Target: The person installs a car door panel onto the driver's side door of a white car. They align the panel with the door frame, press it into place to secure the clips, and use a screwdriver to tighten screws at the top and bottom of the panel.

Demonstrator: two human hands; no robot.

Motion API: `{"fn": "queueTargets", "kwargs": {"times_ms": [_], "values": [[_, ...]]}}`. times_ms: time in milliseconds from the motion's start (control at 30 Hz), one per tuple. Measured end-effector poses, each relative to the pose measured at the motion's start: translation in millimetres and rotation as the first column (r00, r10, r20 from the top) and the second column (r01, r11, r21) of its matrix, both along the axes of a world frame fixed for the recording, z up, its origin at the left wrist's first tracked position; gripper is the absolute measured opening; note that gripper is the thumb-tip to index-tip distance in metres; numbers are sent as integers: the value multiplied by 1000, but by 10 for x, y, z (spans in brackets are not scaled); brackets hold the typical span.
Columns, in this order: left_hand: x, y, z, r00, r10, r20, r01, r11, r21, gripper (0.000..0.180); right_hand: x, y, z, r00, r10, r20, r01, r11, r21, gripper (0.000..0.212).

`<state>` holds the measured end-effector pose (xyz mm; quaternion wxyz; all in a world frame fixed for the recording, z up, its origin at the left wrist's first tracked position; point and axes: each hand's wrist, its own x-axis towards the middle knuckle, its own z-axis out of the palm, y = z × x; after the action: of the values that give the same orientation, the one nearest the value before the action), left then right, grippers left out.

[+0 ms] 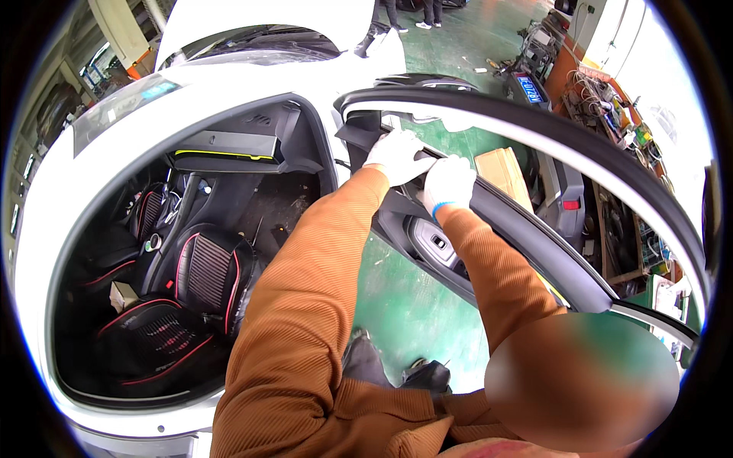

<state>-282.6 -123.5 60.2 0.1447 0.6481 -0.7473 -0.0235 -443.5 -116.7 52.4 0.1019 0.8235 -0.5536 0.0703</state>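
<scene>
Both my hands wear white gloves and are at the top of the inner door panel (pixel 500 206) of a white car's open door. Near the panel's front corner, my left hand (pixel 395 156) is closed over its upper edge, thumb toward my other hand. Just beside it, my right hand (pixel 450 182) is closed on the same edge, with a blue cuff band at the wrist. The fingertips of both are partly hidden. Below them on the panel is a grey switch plate (pixel 435 243). The black window frame (pixel 534 126) arches beyond my hands.
To the left is the car's open doorway, with a black seat with red piping (pixel 206 271) and an open glovebox (pixel 225 150). The hood (pixel 267 19) is raised. Beyond the door lie a cardboard piece (pixel 504 175), a grey bumper (pixel 561 195) and a cluttered shelf (pixel 611 107). Two people's legs show far off.
</scene>
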Motion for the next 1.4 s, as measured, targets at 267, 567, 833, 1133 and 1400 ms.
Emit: {"fn": "queueTargets", "kwargs": {"times_ms": [267, 567, 833, 1133, 1400], "values": [[39, -65, 219, 990, -128, 52, 121, 984, 129, 87, -143, -65, 36, 999, -28, -30, 28, 1000, 3, 53], [48, -126, -32, 967, -171, 190, 167, 985, 39, 80, 107, 181, 195, 985, -168, 29, 168, 986, 0, 81], [151, -174, 6, 971, -186, 151, 180, 982, 55, 89, 105, 82, 114, 987, -158, -43, 158, 987, -11, 77], [263, 9, 223, 967, -219, 133, 215, 976, 38, 92, 135, 156, 190, 993, -122, -6, 121, 992, -43, 83], [61, -42, 214, 973, -206, 101, 200, 978, 63, 94, -106, 7, 102, 994, -98, -51, 99, 995, 26, 69]]}}
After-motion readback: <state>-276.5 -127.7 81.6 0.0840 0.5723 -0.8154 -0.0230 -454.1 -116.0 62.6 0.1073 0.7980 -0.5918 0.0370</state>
